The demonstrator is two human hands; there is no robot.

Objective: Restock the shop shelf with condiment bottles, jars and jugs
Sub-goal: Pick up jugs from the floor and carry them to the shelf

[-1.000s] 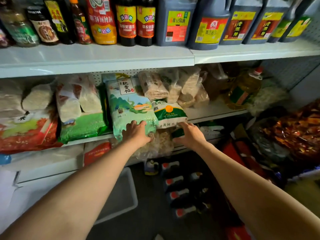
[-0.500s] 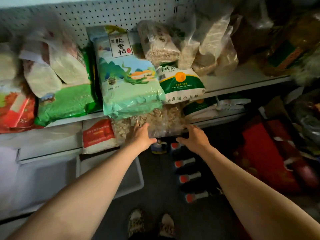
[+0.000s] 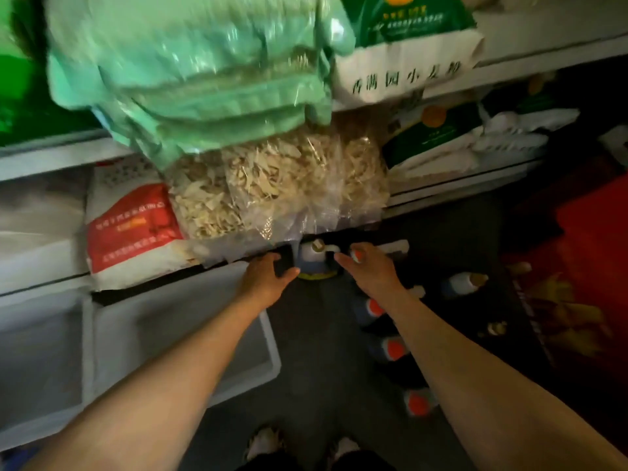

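A jug (image 3: 314, 263) with a white top, blue body and yellow label stands on the dark floor under the lowest shelf. My left hand (image 3: 266, 278) reaches it from the left, thumb by its side and fingers spread around a dark gap, gripping nothing that I can make out. My right hand (image 3: 368, 270) comes in from the right with straight fingers just short of the jug's cap. A row of dark bottles with red caps (image 3: 394, 348) lies on the floor under my right forearm, and another bottle (image 3: 462, 283) lies further right.
Clear bags of pale dried strips (image 3: 278, 188) overhang the lowest shelf edge right above the jug. A red and white sack (image 3: 131, 226) lies left of them, and green bags (image 3: 190, 69) sit on the shelf above. A white tray (image 3: 268, 351) rests on the floor left. My shoes (image 3: 268, 443) show below.
Both hands have dropped from the bags on the shelf to the jug on the floor. The view has tilted down and moved closer.
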